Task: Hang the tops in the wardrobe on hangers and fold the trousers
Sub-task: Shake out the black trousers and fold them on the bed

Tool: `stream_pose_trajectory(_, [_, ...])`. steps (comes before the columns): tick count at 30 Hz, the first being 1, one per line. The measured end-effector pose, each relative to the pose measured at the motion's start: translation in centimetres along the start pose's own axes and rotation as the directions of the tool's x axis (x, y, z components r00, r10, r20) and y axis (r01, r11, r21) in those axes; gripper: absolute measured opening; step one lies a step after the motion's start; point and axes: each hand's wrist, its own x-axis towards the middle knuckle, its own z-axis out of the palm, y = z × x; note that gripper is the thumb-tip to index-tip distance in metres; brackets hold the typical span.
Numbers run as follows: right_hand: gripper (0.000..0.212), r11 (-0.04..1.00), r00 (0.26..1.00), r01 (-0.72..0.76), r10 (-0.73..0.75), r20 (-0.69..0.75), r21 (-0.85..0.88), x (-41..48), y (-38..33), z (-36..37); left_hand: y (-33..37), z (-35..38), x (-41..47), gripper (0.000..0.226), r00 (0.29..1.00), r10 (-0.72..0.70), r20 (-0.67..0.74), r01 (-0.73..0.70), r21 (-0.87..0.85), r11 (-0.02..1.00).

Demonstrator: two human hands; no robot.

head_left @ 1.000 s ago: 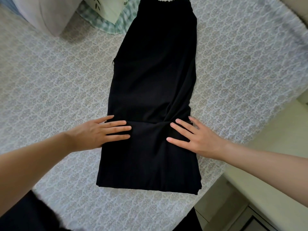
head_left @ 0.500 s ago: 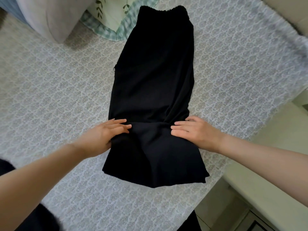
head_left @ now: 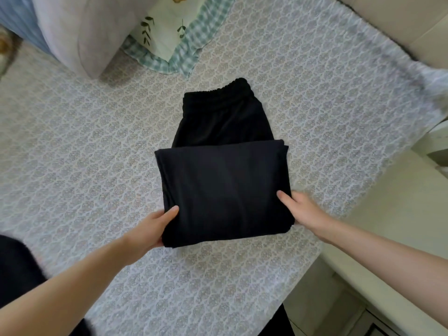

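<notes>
Fingers are tucked under the folded black trousers (head_left: 223,190) and hidden, thumbs pressed on top: near-left corner is gripped by the left hand (head_left: 148,229), right edge by the right hand (head_left: 305,209). Trousers are laid between them on the patterned bedsheet (head_left: 84,141), waistband (head_left: 218,95) exposed beyond the fingers.

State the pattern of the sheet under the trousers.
The sheet has a grey repeating medallion print; head view.

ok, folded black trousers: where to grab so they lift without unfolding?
Grip the trousers at both side edges by the near corners, coming in from left and right, thumbs on top, as the left hand and right hand do. The near edge looks like the closed fold; the flap's far edge lies loose.
</notes>
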Motion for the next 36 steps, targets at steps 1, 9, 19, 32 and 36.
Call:
stream_pose_trajectory(1, [0.04, 0.999, 1.0, 0.003, -0.003, 0.003, 0.037, -0.1, 0.0, 0.0, -0.6, 0.2, -0.1, 0.044, 1.0, 0.025, -0.009, -0.025, 0.005, 1.0])
stream_pose_trajectory(9, [0.038, 0.986, 0.984, 0.162, -0.165, 0.067, 0.04, -1.2, 0.6, 0.3, -1.8, 1.0, -1.3, 0.021, 0.985, 0.144, -0.098, -0.132, 0.117, 0.984])
stream_pose_trajectory(19, [0.016, 0.999, 0.991, 0.032, -0.035, 0.126, 0.022, -2.5, 2.6, -1.3, -4.0, -0.9, -2.5, 0.021, 0.995, 0.096, -0.019, -0.066, 0.597, 0.8])
stream_pose_trajectory(32, [0.064, 0.063, 0.627, 0.502, -0.713, 0.312, -0.863, -0.6, -3.8, -3.4, 0.4, -1.4, -1.9, 0.031, 0.941, 0.302, -0.152, -0.199, 0.472, 0.859])
stream_pose_trajectory(36, [0.091, -0.464, 0.513, 0.591, -0.415, 0.751, -0.66, 2.7, -5.5, -3.6, 2.3, -1.2, -0.7, 0.046, 0.851, 0.463, -0.25, -0.05, 0.837, 0.545])
